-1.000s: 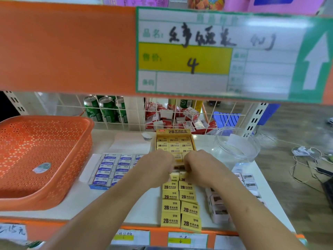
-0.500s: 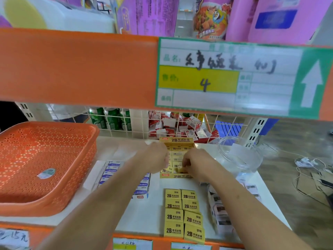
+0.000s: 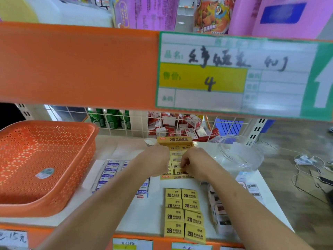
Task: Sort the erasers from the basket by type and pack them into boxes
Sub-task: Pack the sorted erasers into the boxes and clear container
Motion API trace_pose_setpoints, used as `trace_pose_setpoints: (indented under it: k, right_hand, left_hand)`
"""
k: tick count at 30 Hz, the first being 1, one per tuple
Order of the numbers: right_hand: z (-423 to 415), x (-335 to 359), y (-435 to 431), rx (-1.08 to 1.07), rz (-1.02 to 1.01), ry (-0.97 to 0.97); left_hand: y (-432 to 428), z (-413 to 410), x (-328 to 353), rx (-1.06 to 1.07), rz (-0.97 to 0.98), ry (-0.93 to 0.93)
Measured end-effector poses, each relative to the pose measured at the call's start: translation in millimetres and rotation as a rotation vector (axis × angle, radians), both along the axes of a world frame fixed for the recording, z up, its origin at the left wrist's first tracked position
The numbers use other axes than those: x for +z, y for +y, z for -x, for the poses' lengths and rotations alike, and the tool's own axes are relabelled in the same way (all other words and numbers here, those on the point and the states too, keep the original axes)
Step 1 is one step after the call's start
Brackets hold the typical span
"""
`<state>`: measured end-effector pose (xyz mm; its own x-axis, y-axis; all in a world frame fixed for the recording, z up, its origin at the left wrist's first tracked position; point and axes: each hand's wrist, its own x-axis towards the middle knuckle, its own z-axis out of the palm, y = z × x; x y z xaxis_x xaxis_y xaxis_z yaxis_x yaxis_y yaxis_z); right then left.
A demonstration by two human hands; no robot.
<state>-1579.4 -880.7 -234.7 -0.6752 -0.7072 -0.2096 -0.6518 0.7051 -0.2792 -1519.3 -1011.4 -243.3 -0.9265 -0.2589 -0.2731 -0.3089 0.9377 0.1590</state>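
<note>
Here, both hands meet over the open yellow box (image 3: 177,141), which lies on the white shelf (image 3: 153,210) just in front of a wire grid (image 3: 137,123). The box is filled with rows of 2B erasers, labels up.

The right hand (image 3: 193,164) has its fingers (image 3: 183,164) curled down at the near end of the box, pinching a yellow eraser (image 3: 180,171) that sits in the last row. The left hand (image 3: 156,163) is pressed against the box's left side. Its fingers are curled under and hidden, so whether they grip anything cannot be told.

Nearer the camera, the loose yellow erasers (image 3: 183,213) lie flat on the shelf in two columns, touching side by side. To their left, partly under the left forearm, rows of blue-and-white erasers (image 3: 110,172) are packed together. To the right, beside the right forearm, lie white-sleeved erasers (image 3: 221,213), too blurred to read.

The orange basket (image 3: 45,159) stands at the left end of the shelf, with a round sticker on its floor. A clear plastic jar (image 3: 239,156) lies at the right. Behind the grid are green cans (image 3: 108,118) and red-and-white cartons (image 3: 180,125). A price label (image 3: 234,74) marked 4 hangs on the orange shelf edge above.
</note>
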Motion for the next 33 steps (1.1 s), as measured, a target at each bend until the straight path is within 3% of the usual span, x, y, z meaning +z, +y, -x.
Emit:
trace_pose_setpoints:
  k: [19,23,33]
  right_hand:
    - [-4.0,-6.5,-1.1,-0.019,0.12,-0.016]
    - [-10.9,-5.7,-3.4,0.02,0.134,-0.006]
    - [-15.8,15.0,12.0,-0.013,0.169,-0.051]
  left_hand:
    - [-6.9,-5.5,3.9,-0.002,-0.042,0.029]
    - [-6.3,-6.1,5.8,-0.03,-0.04,-0.043]
    - [4.0,-30.3,12.0,-0.093,-0.12,0.135]
